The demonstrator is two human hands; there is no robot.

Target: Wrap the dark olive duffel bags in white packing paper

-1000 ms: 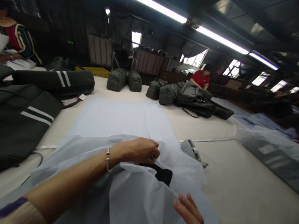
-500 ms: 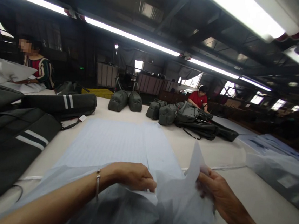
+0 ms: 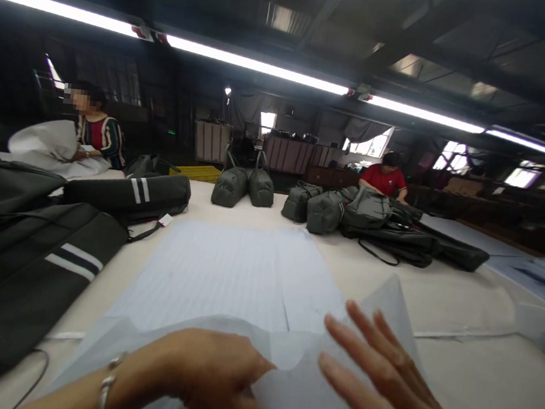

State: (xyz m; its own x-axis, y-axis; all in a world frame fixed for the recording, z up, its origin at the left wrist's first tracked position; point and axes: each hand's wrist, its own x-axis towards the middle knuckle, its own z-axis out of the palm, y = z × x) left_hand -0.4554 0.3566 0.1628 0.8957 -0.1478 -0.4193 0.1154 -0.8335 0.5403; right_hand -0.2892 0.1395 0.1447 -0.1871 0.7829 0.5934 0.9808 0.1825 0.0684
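Note:
Low in the middle, my left hand point(image 3: 218, 373), with a silver bracelet at the wrist, is closed on a thin translucent sheet point(image 3: 297, 393), its fingertips partly hidden. My right hand point(image 3: 381, 376) is over the right part of this sheet, fingers spread and stretched out, somewhat blurred. I cannot tell whether the sheet is a single layer or a bag. One corner of it sticks up behind my right fingers. Beyond both hands, flat white sheets point(image 3: 222, 270) with faint stripes lie on the table.
Dark green bags with white stripes point(image 3: 74, 262) lie at the left. Several more dark bags point(image 3: 324, 211) stand across the pale table point(image 3: 468, 371). One person point(image 3: 100, 136) handles white material at the far left; another person in red point(image 3: 385, 179) works behind the bags.
My right hand has let go of the raised sheet edge and spread its fingers, moving inward. My left hand is lower and closer. The view has turned slightly left.

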